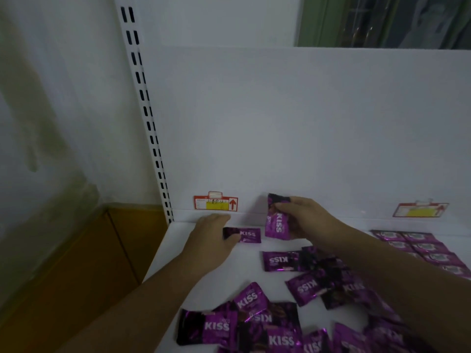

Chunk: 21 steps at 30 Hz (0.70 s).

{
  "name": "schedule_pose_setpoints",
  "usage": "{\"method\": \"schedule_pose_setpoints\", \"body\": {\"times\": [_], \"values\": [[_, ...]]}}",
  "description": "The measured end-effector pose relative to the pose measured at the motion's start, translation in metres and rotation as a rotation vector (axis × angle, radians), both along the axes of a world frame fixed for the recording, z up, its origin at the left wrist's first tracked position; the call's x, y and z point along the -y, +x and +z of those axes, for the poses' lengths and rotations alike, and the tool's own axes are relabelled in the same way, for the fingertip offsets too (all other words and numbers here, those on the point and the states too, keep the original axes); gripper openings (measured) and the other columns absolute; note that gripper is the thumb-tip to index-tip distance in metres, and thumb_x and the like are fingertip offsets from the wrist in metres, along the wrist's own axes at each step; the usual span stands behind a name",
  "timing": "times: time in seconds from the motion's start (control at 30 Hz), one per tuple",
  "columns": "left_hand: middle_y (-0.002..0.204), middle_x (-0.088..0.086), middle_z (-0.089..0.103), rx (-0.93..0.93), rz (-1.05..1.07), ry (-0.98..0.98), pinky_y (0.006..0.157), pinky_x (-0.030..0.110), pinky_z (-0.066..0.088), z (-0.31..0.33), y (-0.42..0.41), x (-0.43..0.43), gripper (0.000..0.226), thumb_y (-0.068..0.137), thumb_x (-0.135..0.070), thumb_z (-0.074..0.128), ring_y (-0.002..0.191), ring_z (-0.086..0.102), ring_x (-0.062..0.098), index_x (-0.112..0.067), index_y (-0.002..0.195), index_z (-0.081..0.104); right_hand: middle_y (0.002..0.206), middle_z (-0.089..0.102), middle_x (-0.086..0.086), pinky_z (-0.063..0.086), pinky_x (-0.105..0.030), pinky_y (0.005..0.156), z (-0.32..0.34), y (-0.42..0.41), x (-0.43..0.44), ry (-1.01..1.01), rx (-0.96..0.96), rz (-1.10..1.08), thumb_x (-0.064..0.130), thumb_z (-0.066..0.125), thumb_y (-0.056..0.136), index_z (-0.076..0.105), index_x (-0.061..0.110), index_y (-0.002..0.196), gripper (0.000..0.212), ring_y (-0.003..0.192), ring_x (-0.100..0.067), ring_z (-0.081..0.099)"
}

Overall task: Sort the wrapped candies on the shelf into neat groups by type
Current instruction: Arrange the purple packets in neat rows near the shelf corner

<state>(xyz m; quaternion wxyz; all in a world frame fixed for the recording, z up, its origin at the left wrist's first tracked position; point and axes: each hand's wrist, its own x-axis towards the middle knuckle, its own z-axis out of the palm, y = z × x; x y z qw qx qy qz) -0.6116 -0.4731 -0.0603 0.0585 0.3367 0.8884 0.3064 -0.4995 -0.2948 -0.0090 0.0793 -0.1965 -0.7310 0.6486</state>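
right hand (307,218) pinches an upright purple kiss packet (276,221), just right of the flat packet (246,235) lying crosswise under the left hand (212,236), fingers relaxed.

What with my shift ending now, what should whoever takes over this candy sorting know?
Left hand touches one end of a flat packet at the shelf's back left; grip unclear.
Right hand pinches an upright packet beside it.
Done: tidy rows at far right.
Left: the loose pile in front, unsorted.
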Motion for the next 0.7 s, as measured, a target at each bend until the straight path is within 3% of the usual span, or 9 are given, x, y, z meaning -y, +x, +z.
{"method": "schedule_pose_setpoints", "body": {"times": [0.07, 0.13, 0.2, 0.37, 0.47, 0.53, 0.7], "values": [[0.121, 0.004, 0.056, -0.086, -0.025, -0.081, 0.097, 0.034, 0.039, 0.000, -0.003, -0.004, 0.042, 0.087, -0.036, 0.061, 0.114, 0.045, 0.020, -0.015, 0.122, 0.056, 0.078, 0.071, -0.014, 0.053, -0.030, 0.056, -0.001, 0.006, -0.002, -0.133, 0.002, 0.006, 0.023, 0.053, 0.092, 0.066, 0.014, 0.087, 0.016, 0.071, -0.029, 0.070], [0.096, 0.004, 0.060, -0.044, -0.057, 0.004, 0.082, 0.031, 0.047, 0.000, -0.004, -0.004, 0.018, 0.083, -0.029, 0.066, 0.092, 0.053, 0.017, -0.016, 0.096, 0.063, 0.073, 0.070, -0.011, 0.053, -0.029, 0.053, -0.003, 0.011, -0.005, -0.180, -0.002, 0.004, 0.026, 0.053, 0.093, 0.063, 0.014, 0.088, 0.016, 0.067, -0.031, 0.069], [0.085, -0.002, 0.059, 0.061, -0.055, 0.121, 0.068, 0.022, 0.045, 0.002, -0.005, 0.001, 0.010, 0.080, -0.019, 0.069, 0.080, 0.056, 0.012, -0.021, 0.085, 0.061, 0.064, 0.067, -0.005, 0.053, -0.028, 0.050, -0.005, 0.013, -0.007, -0.195, -0.005, -0.004, 0.029, 0.053, 0.093, 0.061, 0.014, 0.088, 0.017, 0.060, -0.028, 0.067], [0.077, -0.008, 0.067, 0.386, 0.023, 0.319, 0.050, 0.010, 0.045, 0.012, -0.011, 0.023, 0.025, 0.077, -0.007, 0.072, 0.063, 0.064, 0.006, -0.029, 0.080, 0.063, 0.069, 0.066, -0.001, 0.052, -0.026, 0.051, -0.006, 0.012, -0.007, -0.114, 0.015, 0.106, 0.022, 0.057, 0.092, 0.067, 0.022, 0.095, 0.010, 0.061, -0.024, 0.067], [0.069, -0.004, 0.071, 0.490, 0.079, 0.426, 0.049, 0.014, 0.048, 0.014, -0.017, 0.038, 0.021, 0.073, -0.004, 0.074, 0.064, 0.068, 0.007, -0.020, 0.082, 0.063, 0.080, 0.070, -0.001, 0.054, -0.025, 0.057, -0.003, 0.008, -0.003, -0.047, 0.019, 0.220, 0.004, 0.059, 0.088, 0.070, 0.028, 0.097, 0.028, 0.070, -0.025, 0.069], [0.069, -0.005, 0.072, 0.506, 0.076, 0.458, 0.047, 0.014, 0.047, 0.015, -0.020, 0.047, 0.018, 0.075, -0.005, 0.073, 0.062, 0.068, 0.008, -0.016, 0.085, 0.063, 0.083, 0.071, -0.001, 0.054, -0.024, 0.060, 0.000, 0.004, 0.002, 0.018, 0.024, 0.273, -0.001, 0.060, 0.085, 0.070, 0.027, 0.101, 0.034, 0.073, -0.024, 0.070], [0.066, -0.001, 0.071, 0.442, 0.170, 0.511, 0.045, 0.012, 0.043, 0.009, -0.022, 0.056, 0.015, 0.078, -0.010, 0.072, 0.052, 0.062, 0.002, -0.015, 0.087, 0.062, 0.087, 0.073, -0.002, 0.053, -0.020, 0.063, 0.005, -0.003, 0.016, 0.127, 0.010, 0.302, 0.005, 0.064, 0.085, 0.069, 0.020, 0.103, 0.024, 0.078, -0.021, 0.071]]}}
